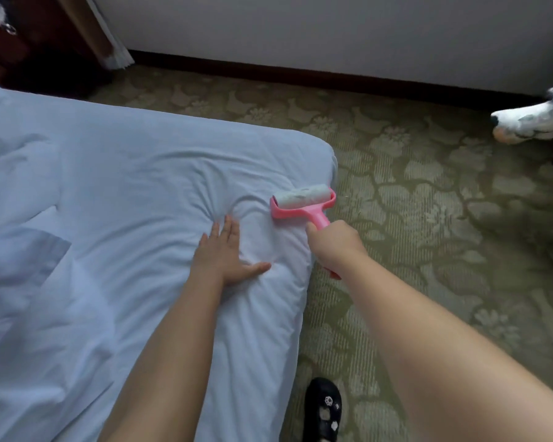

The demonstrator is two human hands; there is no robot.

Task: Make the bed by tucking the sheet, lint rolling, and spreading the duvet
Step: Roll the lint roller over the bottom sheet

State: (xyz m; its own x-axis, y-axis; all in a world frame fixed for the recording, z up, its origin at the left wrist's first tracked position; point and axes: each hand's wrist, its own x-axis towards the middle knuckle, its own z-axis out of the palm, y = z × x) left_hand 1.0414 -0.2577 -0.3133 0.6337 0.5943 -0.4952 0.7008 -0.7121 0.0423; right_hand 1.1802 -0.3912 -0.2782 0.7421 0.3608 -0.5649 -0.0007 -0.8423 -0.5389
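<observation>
Pressing flat on the white sheet [134, 193] near the bed's corner, the left hand [222, 253] lies with fingers straight and spread, while the right hand [332, 237] grips the pink lint roller [304, 202], fingers curled round its handle, roller on the sheet at the mattress edge.

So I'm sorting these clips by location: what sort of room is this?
Most likely a bedroom, perhaps a hotel room. A bed with a white sheet fills the left, patterned carpet runs to a plain wall with a dark baseboard, and a curtain hangs in the corner.
</observation>
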